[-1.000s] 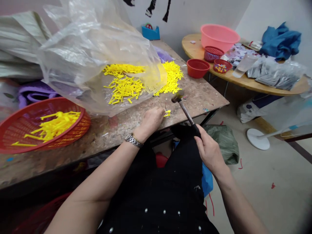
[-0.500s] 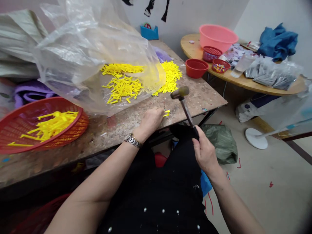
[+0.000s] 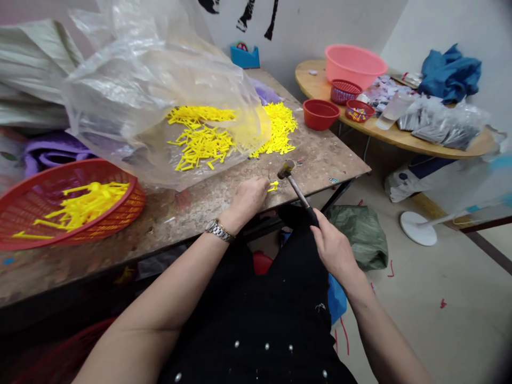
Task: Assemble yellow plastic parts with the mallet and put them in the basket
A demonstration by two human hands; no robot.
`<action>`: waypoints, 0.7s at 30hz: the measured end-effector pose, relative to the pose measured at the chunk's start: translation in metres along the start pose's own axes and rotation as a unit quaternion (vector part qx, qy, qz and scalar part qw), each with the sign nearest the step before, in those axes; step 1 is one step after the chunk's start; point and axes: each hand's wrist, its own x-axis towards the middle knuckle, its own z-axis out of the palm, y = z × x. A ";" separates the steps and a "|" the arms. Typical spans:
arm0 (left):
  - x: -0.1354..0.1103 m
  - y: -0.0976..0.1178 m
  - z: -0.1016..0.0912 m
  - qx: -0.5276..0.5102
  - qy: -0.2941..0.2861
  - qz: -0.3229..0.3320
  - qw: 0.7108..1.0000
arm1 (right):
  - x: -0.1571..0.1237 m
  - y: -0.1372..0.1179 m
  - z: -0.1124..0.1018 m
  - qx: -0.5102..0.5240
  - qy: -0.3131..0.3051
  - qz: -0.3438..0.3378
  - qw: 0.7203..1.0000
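My right hand point(image 3: 334, 242) is closed round the black grip of a hammer point(image 3: 295, 186). The hammer's head is just above the worktable point(image 3: 200, 205), to the right of my left hand point(image 3: 251, 197). On the table near its front edge, my left hand pinches a small yellow plastic piece point(image 3: 273, 186), whose end sticks out past the fingertips. Behind the hands lie heaps of similar yellow plastic pieces point(image 3: 208, 146), some inside a large clear plastic bag point(image 3: 160, 69) and others spilling out of its mouth.
A red basket point(image 3: 138, 200) with yellow pieces stands at the left. A red bowl point(image 3: 321, 114) sits on the table's far right. Beyond is a round wooden table point(image 3: 306, 77) with a pink basin point(image 3: 354, 66) and silvery bags point(image 3: 444, 125). A green sack point(image 3: 360, 237) lies on the floor.
The hammer head has come down and slightly left, closer to the yellow piece, and my right hand has shifted a little left. My left hand keeps its place.
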 end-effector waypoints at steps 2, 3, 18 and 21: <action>-0.001 0.001 -0.001 -0.001 -0.003 -0.003 1.000 | 0.000 -0.001 -0.003 0.017 0.035 -0.020 0.999; -0.001 0.001 -0.001 -0.001 -0.006 -0.005 1.000 | 0.000 -0.002 -0.003 0.025 0.055 -0.030 0.998; -0.002 -0.007 0.002 -0.113 0.032 -0.047 0.992 | 0.021 0.028 -0.001 0.165 0.010 0.106 0.980; -0.003 -0.012 0.002 -0.185 0.052 -0.076 0.978 | 0.033 0.041 0.006 0.288 0.007 0.151 0.946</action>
